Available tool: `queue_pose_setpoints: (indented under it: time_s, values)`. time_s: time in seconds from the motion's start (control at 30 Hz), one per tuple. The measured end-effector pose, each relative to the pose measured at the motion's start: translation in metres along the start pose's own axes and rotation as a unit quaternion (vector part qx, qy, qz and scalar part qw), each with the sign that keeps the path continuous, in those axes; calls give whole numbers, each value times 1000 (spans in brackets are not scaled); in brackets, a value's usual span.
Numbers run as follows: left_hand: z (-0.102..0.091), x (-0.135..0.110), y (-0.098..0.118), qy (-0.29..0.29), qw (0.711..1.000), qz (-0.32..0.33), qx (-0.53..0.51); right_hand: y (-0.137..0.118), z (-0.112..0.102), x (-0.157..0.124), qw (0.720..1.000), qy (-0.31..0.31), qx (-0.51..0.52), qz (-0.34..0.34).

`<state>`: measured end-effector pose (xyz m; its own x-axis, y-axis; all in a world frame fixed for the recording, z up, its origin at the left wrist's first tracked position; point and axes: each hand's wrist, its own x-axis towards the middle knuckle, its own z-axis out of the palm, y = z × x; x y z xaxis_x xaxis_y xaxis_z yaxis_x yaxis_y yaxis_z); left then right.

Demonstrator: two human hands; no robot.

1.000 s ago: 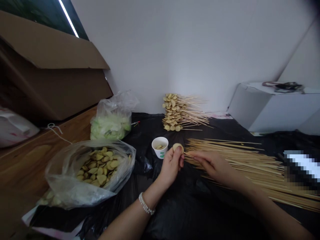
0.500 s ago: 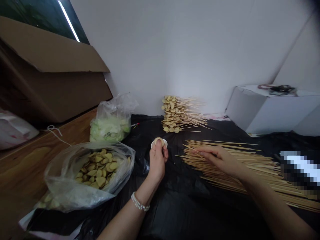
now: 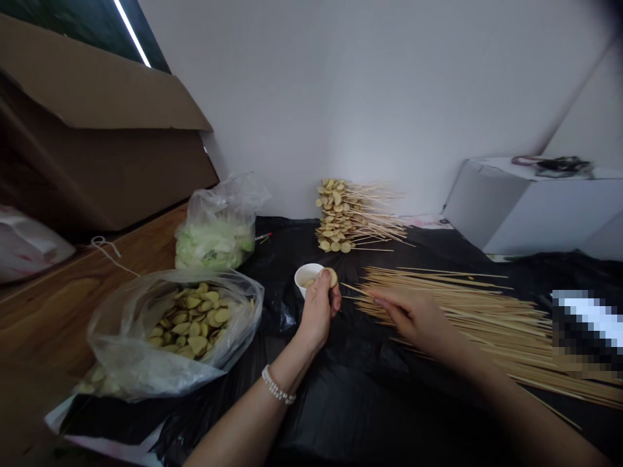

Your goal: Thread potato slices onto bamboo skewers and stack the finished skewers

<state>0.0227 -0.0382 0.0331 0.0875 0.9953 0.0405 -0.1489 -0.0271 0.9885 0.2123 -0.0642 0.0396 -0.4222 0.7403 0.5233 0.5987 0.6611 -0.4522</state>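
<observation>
My left hand (image 3: 318,310) pinches a round potato slice (image 3: 333,278) between thumb and fingers. Just behind it stands a white cup (image 3: 305,270) with slices inside, partly covered by the hand. My right hand (image 3: 413,316) is closed on a bamboo skewer (image 3: 355,288), whose tip points left toward the slice, a short gap apart. Under the right hand and forearm lies a wide spread of loose skewers (image 3: 496,327). Farther back, a pile of skewered potato slices (image 3: 335,217) rests with its sticks pointing right.
On the left sits an open plastic bag (image 3: 117,347) of potato slices, with a bag of pale green vegetable pieces (image 3: 214,243) behind it. A cardboard box (image 3: 121,168) stands at the far left, a white box (image 3: 549,211) at the right. Black plastic sheeting (image 3: 350,395) covers the work surface.
My left hand has shifted right with the slice, uncovering more of the cup. My right hand has lifted a skewer from the spread, its tip now toward the slice.
</observation>
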Motion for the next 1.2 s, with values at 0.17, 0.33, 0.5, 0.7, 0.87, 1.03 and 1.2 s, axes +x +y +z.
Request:
queue_pose_setpoints:
  time_s: [0.17, 0.33, 0.5, 0.7, 0.87, 1.03, 1.2]
  values:
    - [0, 0, -4, -1, 999, 40, -7, -1, 2, 0, 1000, -4, -3, 3]
    - [1, 0, -4, -5, 999, 47, -3, -2, 1, 0, 1000, -1, -3, 6]
    - [0, 0, -4, -5, 999, 47, 12, -1, 2, -1, 1000, 1, -7, 1]
    - [-1, 1, -4, -3, 997, 57, 47, -2, 3, -1, 1000, 11, -9, 1]
    - [2, -2, -4, -18, 994, 72, 85, -5, 4, 0, 1000, -11, -4, -2]
    - [0, 0, -6, -2, 996, 61, 62, -5, 4, 0, 1000, -3, -10, 5]
    - [-4, 5, -6, 9, 998, 53, 22, -3, 3, -1, 1000, 14, -12, 2]
